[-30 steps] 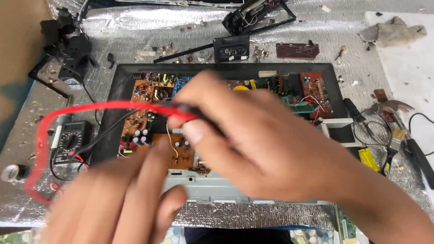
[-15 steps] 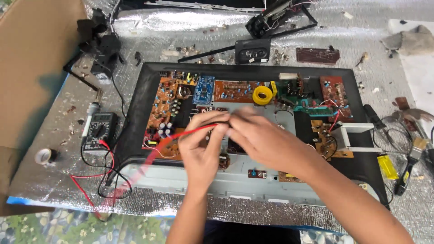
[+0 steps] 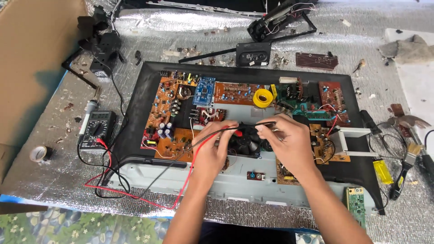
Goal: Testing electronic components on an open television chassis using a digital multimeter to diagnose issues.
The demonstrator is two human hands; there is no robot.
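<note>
My left hand point(image 3: 216, 147) was closed around the red probe point(image 3: 235, 131), its red lead point(image 3: 192, 167) trailing down past my wrist and looping across the foil-covered table point(image 3: 361, 40) to the multimeter point(image 3: 96, 127) at the left. My right hand point(image 3: 287, 142) pinched the black probe point(image 3: 264, 124) between thumb and fingers, the shaft lying level toward the left hand; its black lead point(image 3: 181, 151) ran back toward the meter too. Both hands hovered close together over the middle of the open black chassis point(image 3: 140, 95), just above a small black fan point(image 3: 244, 141), among orange circuit boards point(image 3: 167, 108) and below a yellow ring coil point(image 3: 262, 97).

I judged this to be the readying step: both probes in hand, neither tip yet set on a board, though my fingers hid the red tip and I could not be sure. The next move called for parting the hands and bringing each tip down steadily on its own point, without bridging neighbouring solder joints.
</note>
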